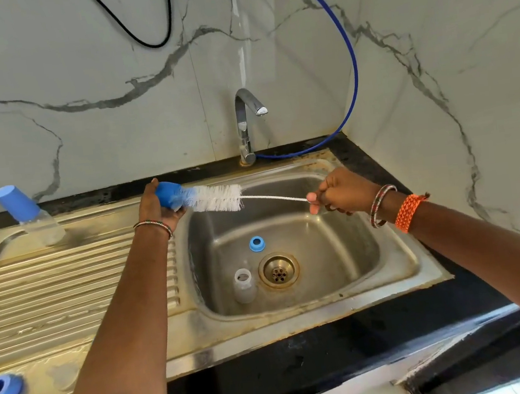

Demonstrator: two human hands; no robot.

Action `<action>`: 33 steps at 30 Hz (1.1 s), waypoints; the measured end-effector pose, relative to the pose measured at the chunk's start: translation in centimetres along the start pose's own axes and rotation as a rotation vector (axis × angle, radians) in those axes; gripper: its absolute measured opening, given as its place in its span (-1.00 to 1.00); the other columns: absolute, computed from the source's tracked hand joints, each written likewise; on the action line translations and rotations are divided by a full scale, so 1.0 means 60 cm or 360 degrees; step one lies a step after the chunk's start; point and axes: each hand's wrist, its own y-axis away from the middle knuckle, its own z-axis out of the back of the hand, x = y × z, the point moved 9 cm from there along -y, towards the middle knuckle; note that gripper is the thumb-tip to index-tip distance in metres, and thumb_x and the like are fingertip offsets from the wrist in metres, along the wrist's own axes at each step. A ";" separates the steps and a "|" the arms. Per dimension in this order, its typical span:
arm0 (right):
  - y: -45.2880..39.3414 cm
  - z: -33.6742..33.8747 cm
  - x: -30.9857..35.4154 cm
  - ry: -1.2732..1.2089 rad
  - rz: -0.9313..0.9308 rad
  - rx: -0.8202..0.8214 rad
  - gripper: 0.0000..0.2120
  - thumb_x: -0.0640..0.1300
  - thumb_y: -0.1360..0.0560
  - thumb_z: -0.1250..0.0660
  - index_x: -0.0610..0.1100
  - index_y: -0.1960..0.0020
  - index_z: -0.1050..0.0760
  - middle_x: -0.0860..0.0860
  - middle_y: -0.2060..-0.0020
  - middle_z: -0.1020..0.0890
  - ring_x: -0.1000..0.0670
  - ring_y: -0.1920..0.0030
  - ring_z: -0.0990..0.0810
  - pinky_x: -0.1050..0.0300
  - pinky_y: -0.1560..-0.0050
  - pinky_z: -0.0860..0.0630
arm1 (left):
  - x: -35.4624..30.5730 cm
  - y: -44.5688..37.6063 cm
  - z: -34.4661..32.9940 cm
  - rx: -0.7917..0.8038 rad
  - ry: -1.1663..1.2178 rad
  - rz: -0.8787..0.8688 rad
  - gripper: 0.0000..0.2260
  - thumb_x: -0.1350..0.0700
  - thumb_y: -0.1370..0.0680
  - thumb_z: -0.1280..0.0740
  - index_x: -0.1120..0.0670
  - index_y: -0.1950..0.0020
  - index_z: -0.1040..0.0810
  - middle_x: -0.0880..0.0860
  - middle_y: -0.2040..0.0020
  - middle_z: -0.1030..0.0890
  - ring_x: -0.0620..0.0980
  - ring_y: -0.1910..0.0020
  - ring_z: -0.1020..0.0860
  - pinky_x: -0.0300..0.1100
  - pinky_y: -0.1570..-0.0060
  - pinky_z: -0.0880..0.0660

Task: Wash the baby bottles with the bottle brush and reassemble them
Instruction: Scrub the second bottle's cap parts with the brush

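while left hand (155, 209) holds blue cap (169, 197), right hand (338, 192) grips brush (219, 198).

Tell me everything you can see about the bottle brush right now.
The bottle brush has white bristles on a thin white twisted stem. It is held roughly level above the sink's back edge. The right hand pinches the stem's end; the bristle tip is pushed into a blue cap gripped by the left hand. No handle is visible.
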 end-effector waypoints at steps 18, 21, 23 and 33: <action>-0.007 0.008 -0.033 0.0001 -0.0109 -0.0064 -0.66 -0.10 -0.53 -0.34 -0.03 0.43 -0.54 0.16 0.65 -0.47 0.15 0.48 -0.44 0.27 0.32 -0.39 | 0.011 0.001 -0.027 0.0100 -0.0018 0.0090 -0.63 -0.12 -0.59 -0.15 0.11 -0.25 -0.39 0.17 -0.19 -0.49 0.10 -0.03 -0.54 0.00 0.03 -0.48; -0.007 0.031 -0.023 0.0220 0.0055 -0.0337 -0.85 -0.09 -0.42 -0.46 0.00 0.33 -0.62 0.22 0.49 -0.55 0.17 0.33 -0.54 0.20 0.17 -0.51 | 0.016 -0.001 -0.024 0.0114 -0.0027 0.0108 -0.58 -0.13 -0.57 -0.18 0.11 -0.31 -0.39 0.18 -0.23 -0.49 0.12 -0.12 -0.52 0.03 -0.01 -0.48; 0.002 0.049 -0.014 0.0333 0.0090 -0.0550 -0.95 -0.07 -0.38 -0.50 -0.03 0.20 -0.66 0.16 0.37 -0.58 0.12 0.26 -0.56 0.19 0.22 -0.49 | 0.017 -0.001 -0.016 0.0089 -0.0074 0.0110 -0.53 -0.18 -0.53 -0.23 0.09 -0.32 -0.40 0.15 -0.20 -0.50 0.09 -0.04 -0.53 0.01 0.07 -0.49; -0.023 0.052 -0.070 -0.0154 -0.0098 -0.0163 -0.84 -0.16 -0.50 -0.36 -0.15 0.24 -0.61 0.02 0.52 -0.46 0.17 0.59 -0.32 0.35 0.51 -0.25 | 0.003 0.003 -0.049 0.0271 0.0061 0.0054 -0.67 -0.09 -0.56 -0.28 0.18 -0.09 -0.44 0.19 -0.01 -0.59 0.07 -0.01 -0.60 -0.11 -0.03 -0.57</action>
